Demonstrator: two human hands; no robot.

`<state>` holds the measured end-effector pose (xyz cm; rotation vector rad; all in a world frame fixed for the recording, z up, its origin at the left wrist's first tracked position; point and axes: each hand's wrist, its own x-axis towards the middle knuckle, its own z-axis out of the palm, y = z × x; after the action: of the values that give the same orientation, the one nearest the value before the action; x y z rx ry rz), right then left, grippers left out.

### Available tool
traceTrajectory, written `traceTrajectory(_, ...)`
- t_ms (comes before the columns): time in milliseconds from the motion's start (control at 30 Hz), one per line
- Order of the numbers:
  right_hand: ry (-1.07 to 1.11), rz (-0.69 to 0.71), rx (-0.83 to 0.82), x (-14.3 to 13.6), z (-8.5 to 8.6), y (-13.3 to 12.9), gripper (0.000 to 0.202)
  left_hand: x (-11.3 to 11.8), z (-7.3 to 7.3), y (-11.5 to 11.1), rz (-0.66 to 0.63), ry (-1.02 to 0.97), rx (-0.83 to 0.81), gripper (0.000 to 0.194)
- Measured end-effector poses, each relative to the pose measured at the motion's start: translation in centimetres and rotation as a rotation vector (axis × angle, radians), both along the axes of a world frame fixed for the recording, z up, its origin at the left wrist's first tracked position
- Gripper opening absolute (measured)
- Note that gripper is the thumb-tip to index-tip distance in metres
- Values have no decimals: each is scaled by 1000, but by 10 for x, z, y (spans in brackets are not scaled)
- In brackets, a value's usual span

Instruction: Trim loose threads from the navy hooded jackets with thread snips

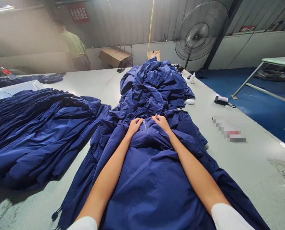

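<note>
A navy blue jacket (152, 182) lies spread out in front of me, its lower part reaching toward my body. My left hand (134, 126) pinches the fabric just left of a short zipper (145, 126). On the other side of that zipper, my right hand (162, 123) is closed and rests on the jacket. A small dark reddish pointed tool (157, 117) sticks up from its fingers; its exact kind is too small to tell. Beyond both hands rises a heap of navy garments (154, 80).
More navy garments (43, 124) are stacked on the left under a white box (17, 90). Along the right of the white table (248, 166) lie a white round object (189, 101), a small bottle (192, 78) and a black device (221, 100). A person (75, 48) stands beyond, near a large fan (197, 35).
</note>
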<state>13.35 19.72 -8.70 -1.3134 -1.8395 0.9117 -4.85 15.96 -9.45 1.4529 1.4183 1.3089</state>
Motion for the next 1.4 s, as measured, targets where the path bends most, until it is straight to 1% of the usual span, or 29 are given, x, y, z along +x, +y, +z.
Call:
traceTrajectory(67,-50,-16,16,-2,-11,2,36,-2,-7,4,27,-1,4,28)
traceTrajectory(133,-97,-35,36,-3,-16,3,35,-4,-9,5,49,-6,4,31)
traceTrajectory(300,-200,-69,94,-8,-24,7,34,-6,-11,5,93,-18,1,37)
traceTrajectory(400,-236,-93,149,-12,-29,8,25,-7,-13,6,107,-16,5,38)
traceTrajectory(467,-247,-107,187,-14,-30,8,24,-7,-15,8,112,-10,10,39)
traceTrajectory(600,-259,-120,227,-16,-33,9,26,-8,-20,12,128,4,9,43)
traceTrajectory(767,-275,-125,213,-18,-37,13,31,-8,-32,21,144,55,83,47)
traceTrajectory(867,-288,-123,206,-19,-38,14,31,-8,-36,25,153,97,89,49)
traceTrajectory(1000,-295,-125,198,-21,-36,12,28,-8,-38,26,174,156,89,50)
traceTrajectory(1133,-337,-152,216,-23,-33,8,22,-5,-38,24,196,230,82,45)
traceTrajectory(1233,-338,-146,210,-23,-33,8,21,-2,-38,20,238,274,113,43)
traceTrajectory(1300,-308,-135,187,-22,-33,9,23,-1,-37,18,258,336,125,40)
traceTrajectory(1400,-280,-122,169,-20,-35,11,30,1,-37,14,251,395,98,33)
